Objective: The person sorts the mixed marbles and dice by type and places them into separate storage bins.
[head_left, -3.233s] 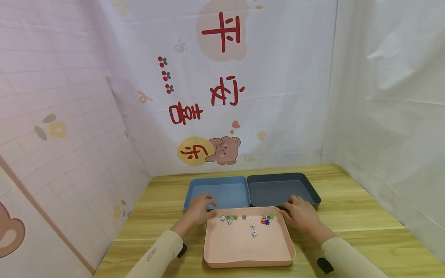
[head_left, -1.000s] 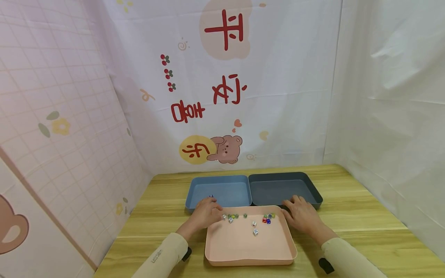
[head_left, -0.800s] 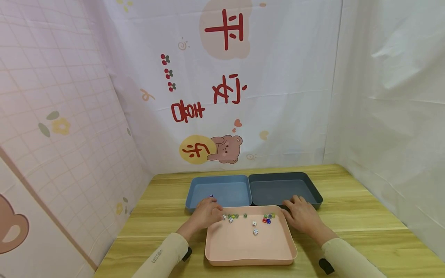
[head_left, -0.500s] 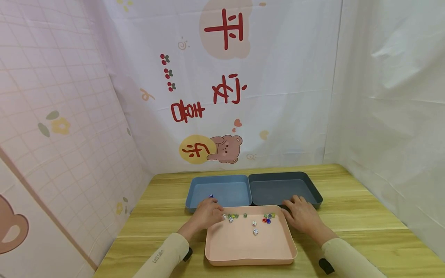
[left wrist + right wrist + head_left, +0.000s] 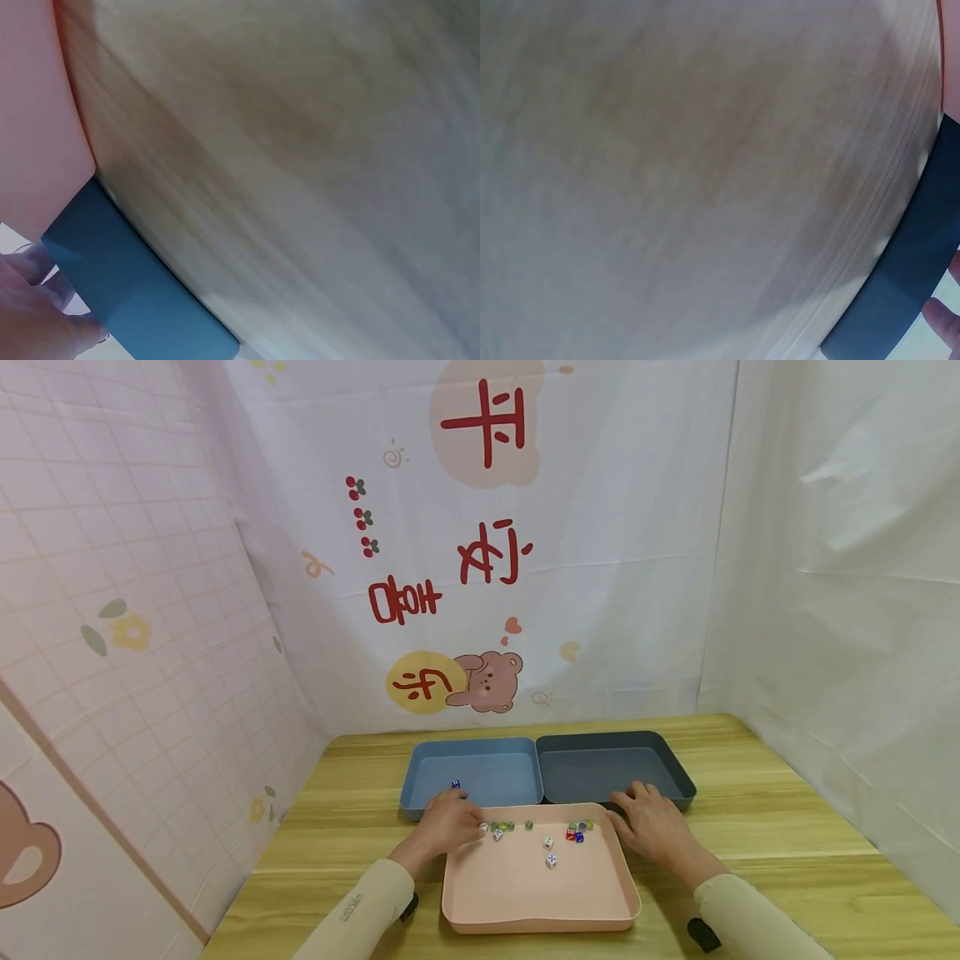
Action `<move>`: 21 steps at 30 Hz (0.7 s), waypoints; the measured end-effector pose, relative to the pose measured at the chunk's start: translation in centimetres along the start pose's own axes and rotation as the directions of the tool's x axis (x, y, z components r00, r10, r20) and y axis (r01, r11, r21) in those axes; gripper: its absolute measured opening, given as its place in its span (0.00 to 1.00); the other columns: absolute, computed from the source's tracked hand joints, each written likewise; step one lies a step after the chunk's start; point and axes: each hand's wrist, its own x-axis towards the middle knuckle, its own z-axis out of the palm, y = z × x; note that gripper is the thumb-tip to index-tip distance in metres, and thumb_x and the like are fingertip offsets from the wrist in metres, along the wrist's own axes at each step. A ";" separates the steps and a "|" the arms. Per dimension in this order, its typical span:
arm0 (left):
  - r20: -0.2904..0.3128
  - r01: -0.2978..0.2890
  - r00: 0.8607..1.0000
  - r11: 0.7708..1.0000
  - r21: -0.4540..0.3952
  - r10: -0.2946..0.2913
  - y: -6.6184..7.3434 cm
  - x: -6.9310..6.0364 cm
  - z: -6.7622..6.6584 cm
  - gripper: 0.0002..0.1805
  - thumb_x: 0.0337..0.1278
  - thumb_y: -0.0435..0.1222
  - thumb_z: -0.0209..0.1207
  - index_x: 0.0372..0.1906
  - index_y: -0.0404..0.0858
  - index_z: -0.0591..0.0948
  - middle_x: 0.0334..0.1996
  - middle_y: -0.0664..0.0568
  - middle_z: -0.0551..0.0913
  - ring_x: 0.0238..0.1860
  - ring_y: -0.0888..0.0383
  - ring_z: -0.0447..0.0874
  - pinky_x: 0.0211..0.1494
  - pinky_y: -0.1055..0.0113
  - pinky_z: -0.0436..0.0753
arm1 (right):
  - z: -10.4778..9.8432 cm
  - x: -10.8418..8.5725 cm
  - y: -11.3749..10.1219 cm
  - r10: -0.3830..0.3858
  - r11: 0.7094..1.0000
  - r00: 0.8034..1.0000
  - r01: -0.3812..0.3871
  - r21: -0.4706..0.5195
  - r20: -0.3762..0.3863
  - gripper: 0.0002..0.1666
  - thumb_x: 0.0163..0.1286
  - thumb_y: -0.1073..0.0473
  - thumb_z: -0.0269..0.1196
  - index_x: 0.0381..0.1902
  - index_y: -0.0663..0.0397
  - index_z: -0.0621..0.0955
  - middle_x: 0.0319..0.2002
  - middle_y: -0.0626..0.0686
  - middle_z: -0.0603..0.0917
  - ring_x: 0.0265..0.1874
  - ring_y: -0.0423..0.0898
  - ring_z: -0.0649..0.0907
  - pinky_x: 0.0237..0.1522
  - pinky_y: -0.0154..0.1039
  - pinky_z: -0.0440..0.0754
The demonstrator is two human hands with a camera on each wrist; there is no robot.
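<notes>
In the pink tray (image 5: 536, 893), a white die (image 5: 483, 829) lies just beside the left hand (image 5: 447, 821); whether it is pinched by the fingers cannot be told. At the dark grey tray (image 5: 611, 762), the right hand's (image 5: 651, 822) thumb and fingers are held apart. Probably, each die should be gripped singly, without the nearby marbles (image 5: 528, 825) being pushed.

A wood-grain table (image 5: 765, 835) spans the lower frame. A pink tray (image 5: 536, 897) lies bottom centre, a blue tray (image 5: 487, 768) and dark tray (image 5: 600, 764) above.
</notes>
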 end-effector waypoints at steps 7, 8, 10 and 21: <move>0.000 0.016 1.000 1.000 0.011 -0.016 0.2 0.1 0.4 0.04 0.52 0.38 0.70 0.35 0.45 0.88 0.62 0.35 0.74 0.67 0.37 0.63 0.66 0.29 0.51 | 0.1 0.0 0.0 0.001 1.000 1.000 -0.001 -0.003 0.004 0.17 0.70 0.48 0.65 0.50 0.51 0.84 0.39 0.56 0.77 0.37 0.56 0.78 0.34 0.54 0.82; 0.002 0.018 1.000 1.000 0.012 -0.018 0.3 0.1 0.4 0.03 0.52 0.37 0.70 0.33 0.46 0.88 0.61 0.36 0.74 0.67 0.38 0.63 0.66 0.28 0.50 | 0.1 0.0 0.0 0.001 1.000 1.000 -0.001 -0.003 0.005 0.17 0.70 0.48 0.64 0.50 0.51 0.84 0.39 0.56 0.77 0.37 0.55 0.77 0.34 0.54 0.81; 0.000 0.014 1.000 1.000 0.014 -0.014 0.4 0.1 0.5 0.02 0.50 0.37 0.70 0.31 0.46 0.88 0.60 0.36 0.75 0.67 0.38 0.64 0.66 0.28 0.49 | 0.1 -0.1 0.1 0.002 1.000 1.000 -0.002 -0.003 0.007 0.17 0.70 0.49 0.64 0.50 0.51 0.84 0.39 0.56 0.77 0.37 0.55 0.77 0.34 0.54 0.81; 0.001 0.009 1.000 0.998 0.054 -0.009 0.3 0.0 0.6 0.04 0.50 0.38 0.72 0.30 0.49 0.87 0.61 0.37 0.74 0.67 0.38 0.63 0.67 0.27 0.47 | 0.2 0.0 0.2 -0.002 1.000 1.000 0.002 0.000 0.000 0.17 0.69 0.49 0.65 0.50 0.52 0.84 0.39 0.57 0.77 0.37 0.56 0.78 0.36 0.54 0.82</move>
